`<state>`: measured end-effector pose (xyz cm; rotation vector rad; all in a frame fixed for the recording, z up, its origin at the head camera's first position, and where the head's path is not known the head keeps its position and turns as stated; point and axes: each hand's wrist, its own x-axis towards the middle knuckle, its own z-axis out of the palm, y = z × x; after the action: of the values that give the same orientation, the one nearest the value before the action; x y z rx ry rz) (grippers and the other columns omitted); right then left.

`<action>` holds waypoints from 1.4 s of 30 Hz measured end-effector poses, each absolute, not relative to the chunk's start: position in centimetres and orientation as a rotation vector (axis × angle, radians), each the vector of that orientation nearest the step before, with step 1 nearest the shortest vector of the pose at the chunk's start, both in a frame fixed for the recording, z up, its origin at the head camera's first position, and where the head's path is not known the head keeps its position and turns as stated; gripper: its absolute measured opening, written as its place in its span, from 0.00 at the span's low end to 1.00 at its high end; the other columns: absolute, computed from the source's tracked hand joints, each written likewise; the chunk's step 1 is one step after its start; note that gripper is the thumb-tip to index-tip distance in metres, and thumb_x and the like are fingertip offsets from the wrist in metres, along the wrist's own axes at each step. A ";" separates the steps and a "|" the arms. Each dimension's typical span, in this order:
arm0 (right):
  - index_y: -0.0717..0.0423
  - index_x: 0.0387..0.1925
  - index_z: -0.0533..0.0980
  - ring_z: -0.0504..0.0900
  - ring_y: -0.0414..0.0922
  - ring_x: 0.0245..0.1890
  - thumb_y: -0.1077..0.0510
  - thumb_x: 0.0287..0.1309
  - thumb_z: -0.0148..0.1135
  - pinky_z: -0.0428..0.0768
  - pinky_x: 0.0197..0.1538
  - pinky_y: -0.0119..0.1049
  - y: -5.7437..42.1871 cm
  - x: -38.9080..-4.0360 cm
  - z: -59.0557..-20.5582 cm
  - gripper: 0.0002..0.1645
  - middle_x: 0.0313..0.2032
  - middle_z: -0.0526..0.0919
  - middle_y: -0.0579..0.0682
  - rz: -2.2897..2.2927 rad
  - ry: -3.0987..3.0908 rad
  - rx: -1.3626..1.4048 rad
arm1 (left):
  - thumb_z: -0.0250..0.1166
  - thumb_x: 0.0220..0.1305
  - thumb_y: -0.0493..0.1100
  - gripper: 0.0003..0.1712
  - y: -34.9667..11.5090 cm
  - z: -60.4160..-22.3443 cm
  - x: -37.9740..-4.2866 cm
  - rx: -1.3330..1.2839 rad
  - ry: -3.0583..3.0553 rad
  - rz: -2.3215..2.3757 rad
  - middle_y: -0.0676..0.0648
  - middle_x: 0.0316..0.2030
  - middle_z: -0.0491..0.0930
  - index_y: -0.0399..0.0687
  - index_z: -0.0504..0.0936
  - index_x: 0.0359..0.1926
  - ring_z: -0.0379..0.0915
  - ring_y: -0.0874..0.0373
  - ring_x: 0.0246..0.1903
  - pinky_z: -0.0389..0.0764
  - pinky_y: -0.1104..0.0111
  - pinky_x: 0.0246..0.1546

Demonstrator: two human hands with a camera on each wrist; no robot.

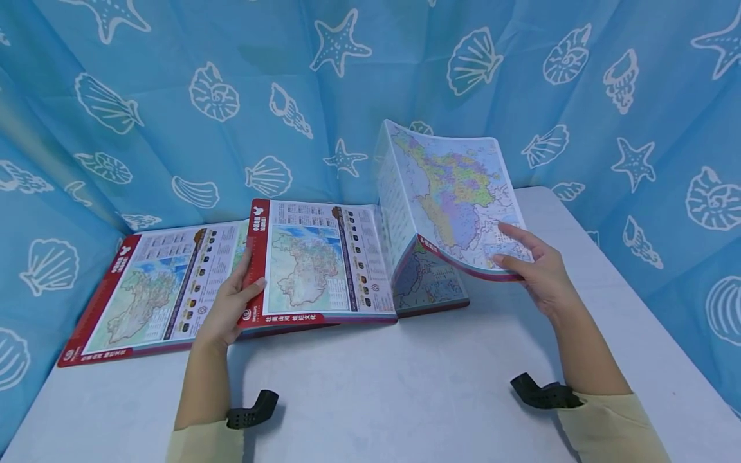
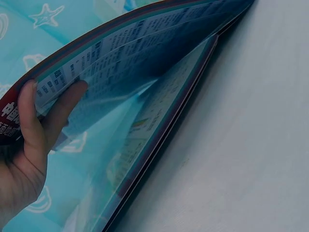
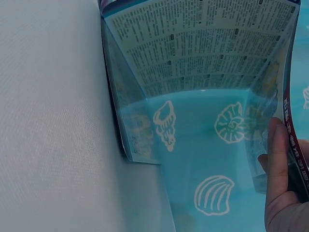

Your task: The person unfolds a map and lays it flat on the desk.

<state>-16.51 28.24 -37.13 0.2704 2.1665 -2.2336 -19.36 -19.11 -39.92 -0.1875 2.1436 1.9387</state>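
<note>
A folding map (image 1: 307, 263) with a red border stands partly unfolded at the middle of the table. My left hand (image 1: 224, 305) grips its red left edge, thumb on top. In the left wrist view, thumb and fingers clasp a curved panel (image 2: 130, 53), with a gap between it and the lower panel. On the right, a colourful map panel (image 1: 457, 186) is raised and tilted, and my right hand (image 1: 541, 273) pinches its lower right corner. The right wrist view has the thumb and fingers at that panel's edge, beside a text-covered panel (image 3: 198, 48).
Another red-edged map (image 1: 145, 296) lies at the left, partly under the held one. A white table (image 1: 393, 386) spreads beneath. Behind and at the sides hangs a blue curtain (image 1: 370, 83) with shells and starfish. Black bands (image 1: 544, 393) sit at both wrists.
</note>
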 end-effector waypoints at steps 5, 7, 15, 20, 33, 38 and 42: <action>0.47 0.68 0.63 0.76 0.35 0.46 0.56 0.54 0.68 0.79 0.44 0.22 28.5 -16.5 -37.1 0.41 0.67 0.58 0.55 -2.258 2.152 0.275 | 0.59 0.65 0.53 0.42 -19.7 -39.7 -19.3 -0.219 2.141 1.938 0.43 0.70 0.52 0.87 0.42 0.68 0.70 0.60 0.47 0.81 0.71 0.41; 0.48 0.69 0.63 0.77 0.35 0.45 0.56 0.54 0.68 0.79 0.44 0.22 28.6 -16.5 -37.1 0.41 0.66 0.60 0.54 -2.259 2.154 0.276 | 0.60 0.64 0.54 0.42 -19.9 -39.7 -19.2 -0.230 2.137 1.938 0.43 0.70 0.52 0.87 0.42 0.68 0.70 0.61 0.47 0.80 0.71 0.42; 0.49 0.68 0.63 0.77 0.35 0.44 0.57 0.54 0.68 0.79 0.43 0.22 29.0 -16.5 -37.0 0.41 0.59 0.65 0.48 -2.268 2.179 0.253 | 0.60 0.64 0.54 0.43 -20.7 -39.5 -19.1 -0.263 2.127 1.936 0.43 0.72 0.49 0.86 0.41 0.68 0.70 0.63 0.46 0.80 0.72 0.42; 0.50 0.68 0.64 0.77 0.35 0.43 0.57 0.53 0.69 0.79 0.42 0.22 29.2 -16.5 -37.0 0.41 0.51 0.71 0.40 -2.264 2.200 0.272 | 0.60 0.64 0.53 0.44 -21.2 -39.5 -19.1 -0.297 2.108 1.942 0.44 0.72 0.47 0.86 0.41 0.68 0.69 0.62 0.47 0.80 0.72 0.41; 0.50 0.68 0.63 0.76 0.34 0.44 0.55 0.52 0.70 0.78 0.41 0.20 30.0 -16.7 -37.4 0.43 0.50 0.71 0.38 -2.219 2.262 0.324 | 0.62 0.63 0.53 0.42 -22.8 -39.7 -19.1 -0.366 2.010 2.017 0.43 0.73 0.43 0.87 0.47 0.67 0.71 0.62 0.44 0.81 0.72 0.41; 0.51 0.68 0.63 0.76 0.34 0.43 0.55 0.52 0.70 0.78 0.40 0.20 30.2 -16.8 -37.5 0.43 0.48 0.72 0.37 -2.204 2.273 0.326 | 0.62 0.63 0.52 0.42 -23.7 -39.9 -18.9 -0.381 1.954 2.053 0.43 0.72 0.44 0.85 0.47 0.68 0.74 0.63 0.43 0.81 0.71 0.42; 0.51 0.68 0.63 0.77 0.33 0.42 0.54 0.52 0.70 0.78 0.40 0.20 30.3 -16.8 -37.6 0.43 0.48 0.72 0.36 -2.192 2.276 0.328 | 0.62 0.63 0.51 0.42 -24.3 -40.2 -18.7 -0.397 1.936 2.060 0.44 0.72 0.43 0.82 0.47 0.69 0.73 0.65 0.43 0.81 0.72 0.42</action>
<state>-16.82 30.29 -37.56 0.3280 2.2761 -2.1919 -18.72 -24.32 -40.18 -0.3972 1.9358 2.0598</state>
